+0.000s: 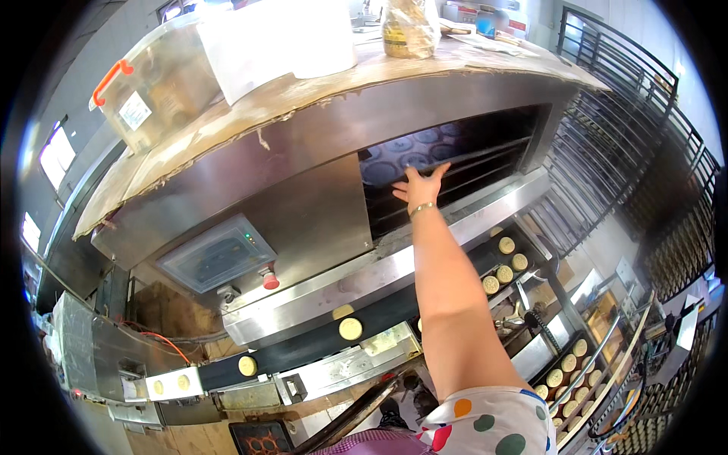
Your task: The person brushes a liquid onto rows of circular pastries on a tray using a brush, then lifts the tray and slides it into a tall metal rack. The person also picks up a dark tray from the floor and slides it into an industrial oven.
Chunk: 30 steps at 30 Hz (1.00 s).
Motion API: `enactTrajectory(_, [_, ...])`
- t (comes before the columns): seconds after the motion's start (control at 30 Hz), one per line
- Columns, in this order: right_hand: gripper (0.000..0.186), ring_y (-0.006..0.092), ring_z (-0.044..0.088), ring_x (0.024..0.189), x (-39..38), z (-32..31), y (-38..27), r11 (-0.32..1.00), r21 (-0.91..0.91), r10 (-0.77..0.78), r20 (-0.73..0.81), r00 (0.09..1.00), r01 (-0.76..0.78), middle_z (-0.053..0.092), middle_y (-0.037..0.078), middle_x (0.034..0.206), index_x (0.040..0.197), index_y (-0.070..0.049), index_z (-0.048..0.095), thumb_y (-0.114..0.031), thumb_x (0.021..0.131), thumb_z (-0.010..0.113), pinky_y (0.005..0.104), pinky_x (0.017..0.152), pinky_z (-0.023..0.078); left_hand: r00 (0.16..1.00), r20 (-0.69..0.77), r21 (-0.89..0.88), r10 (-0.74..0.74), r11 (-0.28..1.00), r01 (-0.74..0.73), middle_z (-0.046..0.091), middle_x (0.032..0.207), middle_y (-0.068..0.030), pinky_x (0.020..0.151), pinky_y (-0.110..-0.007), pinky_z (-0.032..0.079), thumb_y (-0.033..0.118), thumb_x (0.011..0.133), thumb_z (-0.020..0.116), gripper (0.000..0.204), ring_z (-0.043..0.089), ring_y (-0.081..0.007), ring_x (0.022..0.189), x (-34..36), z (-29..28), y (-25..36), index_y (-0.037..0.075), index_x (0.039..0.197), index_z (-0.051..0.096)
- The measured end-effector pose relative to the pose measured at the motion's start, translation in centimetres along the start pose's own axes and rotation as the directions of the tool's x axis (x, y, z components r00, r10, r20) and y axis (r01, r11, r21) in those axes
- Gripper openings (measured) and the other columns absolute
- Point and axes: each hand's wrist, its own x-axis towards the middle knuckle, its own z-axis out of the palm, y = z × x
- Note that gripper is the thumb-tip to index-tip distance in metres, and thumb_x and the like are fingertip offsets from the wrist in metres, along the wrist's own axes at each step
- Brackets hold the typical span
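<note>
My right hand (421, 186) reaches across to a dark slot (478, 163) in a steel machine, fingers spread apart and nothing visibly held. Its fingertips are at the near edge of a tray with round cups (409, 148) inside the slot; whether they touch it I cannot tell. A thin bracelet (422, 208) circles the wrist. Below the forearm runs a dark conveyor belt (299, 341) carrying pale round pastries, one (350, 328) to the left of the arm and several more (504, 274) to the right. My left hand is out of view.
A control screen (218, 254) and red button (269, 278) are on the machine's front. Its wooden top (326, 87) holds a plastic bin (163, 80) and a filled bag (409, 30). A tray of pastries (569, 383) stands lower right; metal racks (607, 144) stand at right.
</note>
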Motion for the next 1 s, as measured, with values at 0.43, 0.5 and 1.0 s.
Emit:
enactTrajectory(0.43, [0.026, 0.0174, 0.066, 0.082, -33.3, -13.9, 7.8, 0.46, -0.859, 0.888, 0.451, 0.094, -0.224, 0.066, 0.006, 0.091, 0.092, -0.004, 0.067, -0.027, 0.081, 0.066, 0.0305, 0.058, 0.053, 0.983, -0.157, 0.002, 0.091, 0.996, -0.092, 0.064, 0.07, -0.0139, 0.066, -0.038, 0.05, 0.039, 0.076, 0.068, 0.03, 0.064, -0.0306, 0.07, -3.6, 1.4, -4.2, 0.009, 0.076, 0.07])
enactTrajectory(0.5, [0.041, 0.0188, 0.066, 0.084, -41.8, -19.9, 11.3, 0.279, -0.914, 0.958, 0.286, 0.02, -0.295, 0.065, 0.008, 0.093, 0.106, -0.003, 0.061, -0.039, 0.086, 0.062, 0.0324, 0.064, 0.054, 0.912, -0.236, 0.002, 0.335, 0.939, -0.344, 0.063, 0.067, -0.0148, 0.062, -0.04, 0.049, 0.04, 0.075, 0.07, 0.033, 0.063, -0.0319, 0.066, -3.4, 1.7, -5.3, 0.007, 0.073, 0.07])
enactTrajectory(1.0, [0.034, 0.0342, 0.061, 0.099, -67.2, -23.8, 9.0, 0.738, -0.073, 0.673, 0.152, 0.724, -0.671, 0.06, 0.023, 0.106, 0.111, 0.008, 0.048, -0.006, 0.081, 0.053, 0.0476, 0.083, 0.053, 0.494, -0.501, 0.038, 0.71, 0.589, -0.808, 0.065, 0.082, -0.0163, 0.064, -0.038, 0.05, 0.013, 0.071, 0.067, 0.021, 0.064, -0.031, 0.073, -14.2, -3.7, -17.4, 0.001, 0.088, 0.066])
